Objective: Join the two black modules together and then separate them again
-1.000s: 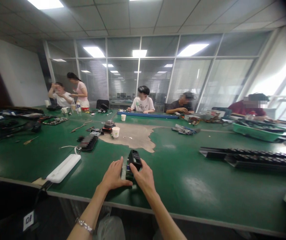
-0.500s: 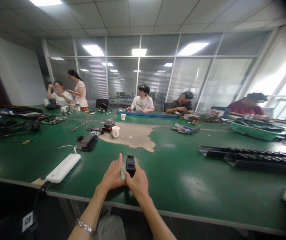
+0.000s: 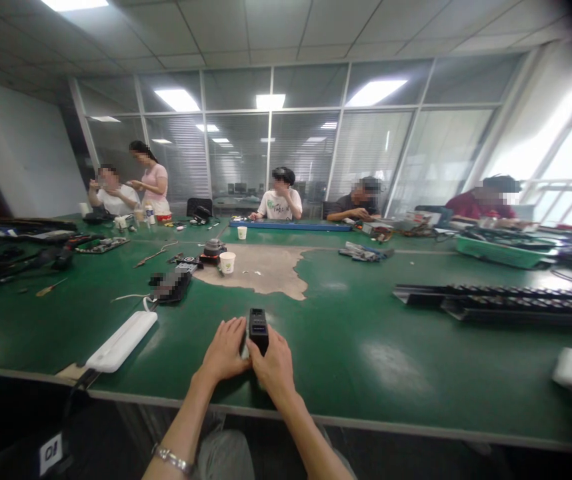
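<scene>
Near the front edge of the green table, my right hand (image 3: 275, 361) is wrapped round a small black box-shaped device (image 3: 258, 328), which stands upright with buttons or ports on its top side. On the left of the device, my left hand (image 3: 226, 352) is curled with its fingers together against a pale, partly hidden object (image 3: 245, 349). That object lies between the left palm and the device, and its shape is mostly covered.
A white power strip (image 3: 123, 341) lies at the left front. Ahead are a dark device (image 3: 173, 283), a paper cup (image 3: 227, 263) and a bare brown patch (image 3: 266, 267). Black metal rails (image 3: 506, 303) lie right, near a green basket (image 3: 503, 252). Several people sit or stand beyond.
The fingers of my left hand have closed in toward the pale object, which now shows less. The view has shifted slightly. One person across the table has raised a hand to the face.
</scene>
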`<state>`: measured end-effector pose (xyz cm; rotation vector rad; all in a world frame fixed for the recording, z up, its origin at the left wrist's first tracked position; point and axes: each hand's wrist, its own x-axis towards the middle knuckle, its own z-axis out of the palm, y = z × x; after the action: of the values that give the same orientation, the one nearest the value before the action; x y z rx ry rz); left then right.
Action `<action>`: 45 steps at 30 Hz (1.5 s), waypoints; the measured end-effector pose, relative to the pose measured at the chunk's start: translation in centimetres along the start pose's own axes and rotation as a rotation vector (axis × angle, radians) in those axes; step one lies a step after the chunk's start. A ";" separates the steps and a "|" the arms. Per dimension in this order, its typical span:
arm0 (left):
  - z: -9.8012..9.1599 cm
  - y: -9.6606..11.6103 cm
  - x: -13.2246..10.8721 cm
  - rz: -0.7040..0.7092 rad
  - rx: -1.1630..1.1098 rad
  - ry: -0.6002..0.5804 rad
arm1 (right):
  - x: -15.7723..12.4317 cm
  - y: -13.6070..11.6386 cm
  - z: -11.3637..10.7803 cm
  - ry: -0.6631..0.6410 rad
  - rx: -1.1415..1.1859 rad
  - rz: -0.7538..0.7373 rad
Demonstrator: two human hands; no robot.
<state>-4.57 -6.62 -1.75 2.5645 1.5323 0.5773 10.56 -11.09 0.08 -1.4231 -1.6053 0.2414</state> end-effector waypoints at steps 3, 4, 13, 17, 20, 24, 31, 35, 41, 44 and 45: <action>-0.1 0.0 0.1 0.013 -0.011 0.004 | 1.1 -0.4 -0.8 0.029 0.102 -0.008; -0.2 0.0 0.1 0.015 -0.018 0.005 | 1.5 -0.3 -1.2 0.048 0.119 -0.004; -0.3 -0.2 0.2 0.030 -0.013 -0.018 | 0.9 5.4 -4.7 0.042 -0.192 0.085; -0.4 0.0 0.2 0.032 0.011 -0.025 | 0.1 6.2 -4.7 0.035 -0.261 0.101; -0.4 0.1 0.3 0.033 0.030 -0.036 | -0.1 6.2 -4.6 0.021 -0.292 0.123; -0.4 0.2 0.3 0.029 0.041 -0.040 | -0.3 6.4 -4.4 -0.006 -0.351 0.140; -0.6 0.4 0.3 0.026 0.040 -0.049 | -0.3 6.4 -4.4 -0.001 -0.382 0.149; -0.7 0.4 0.2 0.027 0.041 -0.046 | -0.4 6.6 -4.3 0.022 -0.372 0.146; -0.7 0.3 0.1 0.023 0.016 -0.032 | -0.5 6.8 -4.2 0.035 -0.343 0.123; -0.8 0.3 0.0 0.026 0.006 -0.025 | 0.0 6.1 -4.6 0.033 -0.297 0.118; -0.9 0.3 0.0 0.028 0.003 -0.024 | 0.3 5.6 -4.8 0.031 -0.266 0.121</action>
<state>-4.67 -6.87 -0.89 2.5897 1.4929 0.5461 17.88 -11.18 -1.01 -1.7215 -1.5706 0.0761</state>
